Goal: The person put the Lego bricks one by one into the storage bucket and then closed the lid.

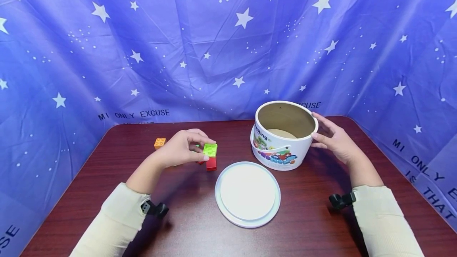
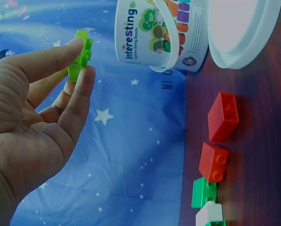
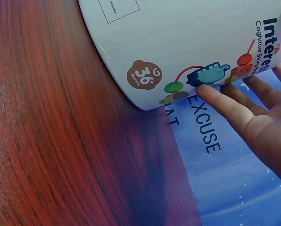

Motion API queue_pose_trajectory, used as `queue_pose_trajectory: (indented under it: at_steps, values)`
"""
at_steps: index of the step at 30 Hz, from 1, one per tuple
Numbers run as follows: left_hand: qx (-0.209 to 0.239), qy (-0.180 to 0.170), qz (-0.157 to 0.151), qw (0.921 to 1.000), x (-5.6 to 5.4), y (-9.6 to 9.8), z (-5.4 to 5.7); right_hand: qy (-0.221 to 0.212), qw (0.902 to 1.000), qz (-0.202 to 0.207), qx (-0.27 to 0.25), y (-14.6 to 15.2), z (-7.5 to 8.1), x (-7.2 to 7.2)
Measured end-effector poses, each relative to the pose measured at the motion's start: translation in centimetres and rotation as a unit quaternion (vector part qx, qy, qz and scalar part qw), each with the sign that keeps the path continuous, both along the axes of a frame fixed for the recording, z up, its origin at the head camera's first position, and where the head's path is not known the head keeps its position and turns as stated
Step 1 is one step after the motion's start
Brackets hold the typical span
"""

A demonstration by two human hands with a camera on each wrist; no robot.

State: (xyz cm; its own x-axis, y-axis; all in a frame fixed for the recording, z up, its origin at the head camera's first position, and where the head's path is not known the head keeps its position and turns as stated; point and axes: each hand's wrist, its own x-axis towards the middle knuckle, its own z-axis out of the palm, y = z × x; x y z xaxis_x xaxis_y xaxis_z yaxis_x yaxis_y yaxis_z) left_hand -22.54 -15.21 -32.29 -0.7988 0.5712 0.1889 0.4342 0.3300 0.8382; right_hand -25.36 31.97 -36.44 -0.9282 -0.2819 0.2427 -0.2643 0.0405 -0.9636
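Behind everything hangs a blue cloth (image 1: 214, 50) with white stars, and it goes along both sides too. Below it is a red-brown wood table (image 1: 192, 233), a bit shiny. On the table stands a big white bucket (image 1: 280, 156), upright, with its round mouth facing up. A flat white lid (image 1: 248, 193) lies just in front of it. The right hand (image 1: 332, 140) is the one nearer the bucket. It touches the bucket's right side by the rim, with its fingers spread apart. The left hand (image 1: 182, 148) is off to the left, and its thumb and fingers pinch a light green block (image 1: 210, 150). That block is up off the table, and the bucket is to the right of it, well apart. Its top looks square, so I cannot tell a long side. Lower down, two red blocks (image 2: 223, 117) sit on the table, and an orange block (image 1: 160, 142) is farther left.
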Motion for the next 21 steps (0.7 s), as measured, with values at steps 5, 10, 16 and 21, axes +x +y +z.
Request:
queue_pose_trajectory:
  at_steps: [5, 10, 16, 21]
  values:
    - [-0.003, -0.002, -0.012, 0.9999, -0.3, 1.0, 0.4, 0.001, 1.0, -0.001, 0.003, 0.0, 0.0, 0.0]
    - [0.001, 0.011, -0.025, 0.9996, -0.9, 2.3, 0.8, 0.0, 1.0, -0.001, -0.001, 0.0, 0.0, 0.0]
    - [-0.012, 0.023, -0.032, 0.9992, -1.5, 4.0, 1.6, 0.0, 1.0, -0.004, 0.004, 0.0, 0.0, 0.0]
    - [-0.011, 0.039, -0.043, 0.9982, -2.0, 5.3, 2.4, -0.001, 1.0, -0.004, 0.002, 0.0, 0.0, 0.0]
